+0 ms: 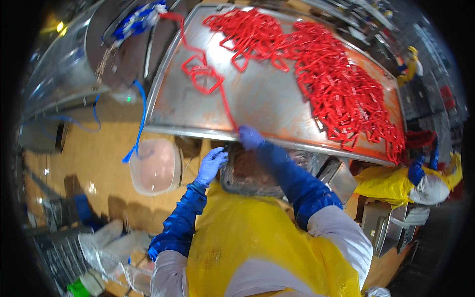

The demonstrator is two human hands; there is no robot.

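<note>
One red linked strand (pixel 228 108) lies on the metal table (pixel 267 99), its long axis slanting from the upper left down toward the person. Its far end meets a blue and white shape (pixel 138 21), too unclear to name, at the table's upper left corner; partway along, it buckles into a couple of loose loops, then runs almost straight to the near rim. There the right hand (pixel 251 137), blurred, is closed around the near end. The left hand (pixel 213 164) is beside a dark tub (pixel 247 189), below the rim, its fingers stretched toward the right; whether they grip anything I cannot tell.

Two heaps of red links share the table: an upper heap (pixel 252 37) and a larger right heap (pixel 341 89), merging where they meet, their links too tangled to count. One pale tub (pixel 155 166) stands to the left, with one blue strap (pixel 142 114) hanging near it. Two other people show at the right: a nearer person in yellow (pixel 383 183) and a farther person (pixel 410 69).
</note>
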